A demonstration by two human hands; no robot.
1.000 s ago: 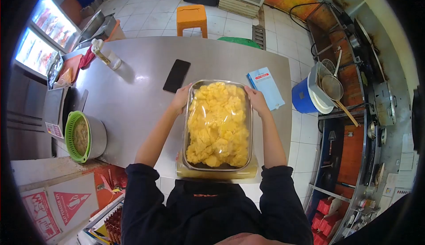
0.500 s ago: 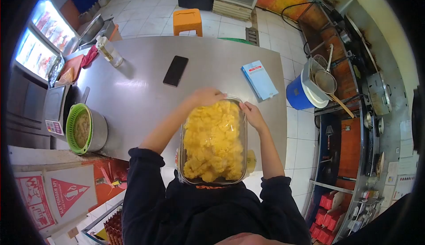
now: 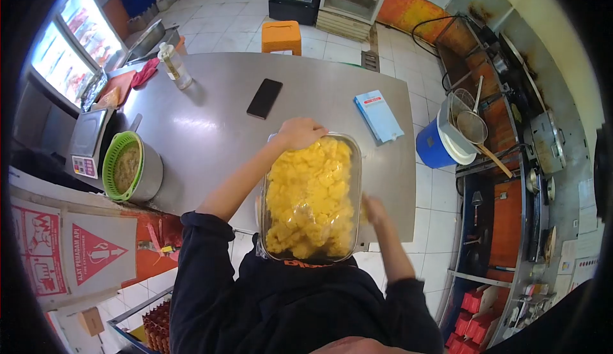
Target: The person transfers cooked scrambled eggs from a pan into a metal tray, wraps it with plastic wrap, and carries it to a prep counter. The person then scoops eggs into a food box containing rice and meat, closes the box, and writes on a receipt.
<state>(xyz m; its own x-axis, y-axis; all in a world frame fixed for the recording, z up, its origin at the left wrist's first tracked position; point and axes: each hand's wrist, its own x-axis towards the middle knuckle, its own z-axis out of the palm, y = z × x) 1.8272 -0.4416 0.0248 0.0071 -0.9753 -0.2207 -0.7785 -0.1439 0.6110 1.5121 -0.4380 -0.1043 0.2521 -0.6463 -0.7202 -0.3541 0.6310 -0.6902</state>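
Observation:
A rectangular tray [image 3: 357,162] heaped with yellow food pieces [image 3: 310,194] sits at the table's near edge, against the front of my dark clothing. Clear, shiny plastic film lies over the food. My left hand [image 3: 299,133] grips the tray's far left corner, its fingers bent over the rim. Beside the tray's right side is my right hand [image 3: 374,209], smeared by motion, so its fingers cannot be made out.
On the steel table [image 3: 211,143] are a black phone [image 3: 264,98], a light-blue packet [image 3: 378,116], a bottle [image 3: 174,66], a scale [image 3: 88,140] and a pot with a green strainer [image 3: 128,165]. A blue bucket [image 3: 434,142] and stove shelving stand right, an orange stool [image 3: 281,36] beyond.
My right hand has left the tray's far right corner and moved down along its right side. My left hand stays at the far rim, slightly left. The camera view has shifted a little.

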